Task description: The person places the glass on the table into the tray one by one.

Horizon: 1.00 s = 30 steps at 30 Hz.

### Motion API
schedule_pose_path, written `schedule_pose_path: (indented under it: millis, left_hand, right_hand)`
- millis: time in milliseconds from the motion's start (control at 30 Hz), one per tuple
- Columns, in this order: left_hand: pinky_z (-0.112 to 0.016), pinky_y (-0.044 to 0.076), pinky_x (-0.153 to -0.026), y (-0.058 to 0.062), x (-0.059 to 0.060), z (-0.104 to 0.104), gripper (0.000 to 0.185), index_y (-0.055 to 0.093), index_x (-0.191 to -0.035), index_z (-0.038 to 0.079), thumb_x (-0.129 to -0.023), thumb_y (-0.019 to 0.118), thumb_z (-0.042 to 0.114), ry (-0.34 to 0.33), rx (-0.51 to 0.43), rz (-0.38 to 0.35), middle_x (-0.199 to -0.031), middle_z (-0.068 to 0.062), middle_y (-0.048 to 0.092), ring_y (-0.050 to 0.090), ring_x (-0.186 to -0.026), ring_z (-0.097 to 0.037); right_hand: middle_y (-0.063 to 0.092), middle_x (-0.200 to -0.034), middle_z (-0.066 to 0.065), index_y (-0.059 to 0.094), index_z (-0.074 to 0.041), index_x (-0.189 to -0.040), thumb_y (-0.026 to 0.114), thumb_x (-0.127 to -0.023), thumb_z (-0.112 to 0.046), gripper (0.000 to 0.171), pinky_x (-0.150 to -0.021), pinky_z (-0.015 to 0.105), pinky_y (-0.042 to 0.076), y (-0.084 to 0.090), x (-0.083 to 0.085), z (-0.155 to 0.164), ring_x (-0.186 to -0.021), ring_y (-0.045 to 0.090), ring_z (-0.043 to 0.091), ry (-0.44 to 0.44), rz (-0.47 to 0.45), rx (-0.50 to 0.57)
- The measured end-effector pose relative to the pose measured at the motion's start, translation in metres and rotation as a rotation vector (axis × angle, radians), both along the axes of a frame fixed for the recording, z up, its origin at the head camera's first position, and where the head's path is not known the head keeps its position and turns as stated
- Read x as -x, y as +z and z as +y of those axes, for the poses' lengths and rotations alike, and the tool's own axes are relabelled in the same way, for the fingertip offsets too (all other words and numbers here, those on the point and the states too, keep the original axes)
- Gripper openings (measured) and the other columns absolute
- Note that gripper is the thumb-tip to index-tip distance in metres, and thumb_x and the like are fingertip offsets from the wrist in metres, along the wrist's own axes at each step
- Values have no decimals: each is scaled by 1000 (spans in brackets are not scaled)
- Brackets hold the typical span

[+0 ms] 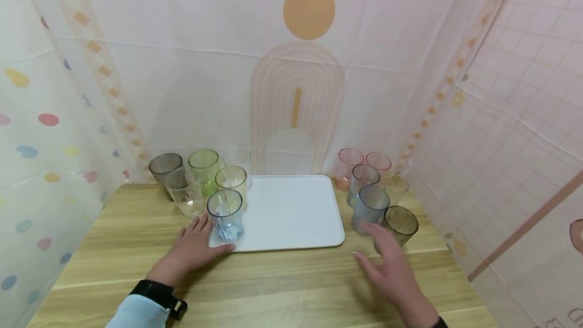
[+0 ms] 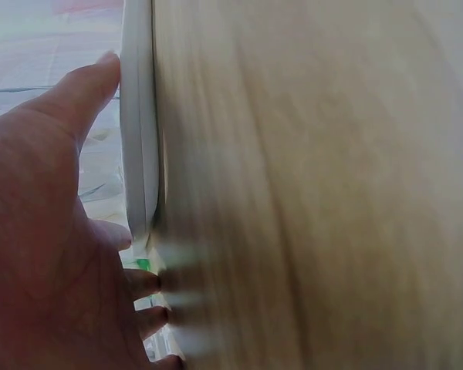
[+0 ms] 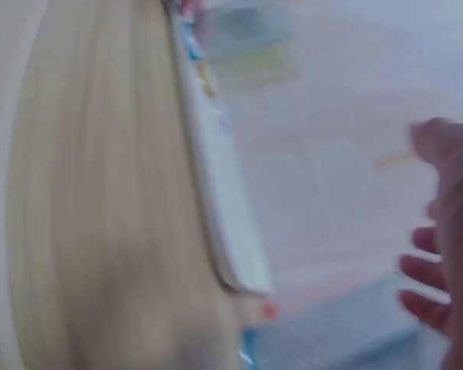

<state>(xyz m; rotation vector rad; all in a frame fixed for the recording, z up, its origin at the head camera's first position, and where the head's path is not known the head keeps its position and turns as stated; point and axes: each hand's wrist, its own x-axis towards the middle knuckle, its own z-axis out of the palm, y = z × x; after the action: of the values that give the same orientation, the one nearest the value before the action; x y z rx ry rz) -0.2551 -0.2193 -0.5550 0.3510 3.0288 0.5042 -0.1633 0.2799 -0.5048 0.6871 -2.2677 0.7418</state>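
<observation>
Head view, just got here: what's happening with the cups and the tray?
A person sits at a wooden table with a white tray in the middle. The left hand rests at the tray's near-left corner, thumb against its edge, beside a blue cup standing on the tray. A yellow cup stands behind it. The right hand is open, holding nothing, close to a blue-grey cup and a dark cup in the group right of the tray. More cups stand left of the tray.
</observation>
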Motion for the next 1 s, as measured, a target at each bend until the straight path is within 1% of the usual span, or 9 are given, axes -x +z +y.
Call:
schedule_pose_path:
  millis: [100,200,333,400,500,567,667,900,1000]
  left_hand:
    - [-87,20,-120,0,0,-2,128,32,-166,-13,-92,64,86,3,-4,15,-173,-41,21,22,-157,-67]
    - [-87,20,-120,2,-2,-3,128,32,-166,-13,-92,66,85,11,-12,16,-173,-41,21,22,-156,-67]
    - [-87,20,-120,5,-5,-3,128,32,-166,-13,-91,68,84,16,-21,-1,-173,-41,21,23,-156,-68]
    - [-87,19,-120,5,-5,-2,128,32,-167,-12,-91,68,84,18,-30,-14,-173,-41,21,22,-156,-68]
    - [-87,17,-121,7,-4,-1,129,30,-167,-12,-90,69,84,23,-42,-37,-174,-41,19,20,-157,-68]
    - [-87,16,-121,9,-4,0,130,30,-168,-12,-90,69,84,22,-44,-49,-174,-41,19,20,-157,-68]
    - [-87,16,-121,10,-3,0,130,30,-168,-12,-89,70,84,20,-48,-58,-174,-41,19,20,-157,-68]
    - [-87,16,-121,8,-1,1,131,31,-168,-11,-88,71,84,15,-51,-52,-174,-40,19,19,-157,-68]
    - [-87,15,-121,5,0,1,132,30,-168,-11,-88,70,86,15,-47,-58,-174,-40,19,19,-158,-67]
  right_hand:
    - [67,-138,27,64,9,-142,69,-107,-56,75,-125,23,32,15,-5,22,-128,59,47,-83,135,113]
    - [61,-138,34,56,14,-146,79,-101,-54,85,-119,20,33,19,-4,41,-128,54,50,-206,136,188]
    - [49,-150,32,40,10,-159,94,-92,-28,94,-108,21,34,10,-3,54,-138,46,44,-331,-129,336]
    - [42,-159,30,30,6,-166,95,-90,-14,103,-112,30,35,5,0,56,-146,41,43,-352,-305,440]
    - [29,-172,28,12,-1,-174,90,-96,-16,111,-122,50,35,-1,6,58,-156,32,43,-346,-515,573]
    - [26,-174,28,7,-3,-176,89,-97,-18,115,-124,61,33,-5,10,59,-158,31,44,-333,-572,623]
    - [33,-172,27,8,-6,-176,91,-96,-17,116,-125,64,34,-10,15,60,-157,34,43,-324,-586,650]
    - [54,-154,19,33,-4,-167,88,-98,-21,90,-107,29,41,-12,18,58,-144,50,30,-385,-563,609]
    - [56,-151,18,36,-3,-164,88,-99,-19,85,-102,22,41,-12,14,56,-139,52,25,-378,-542,593]
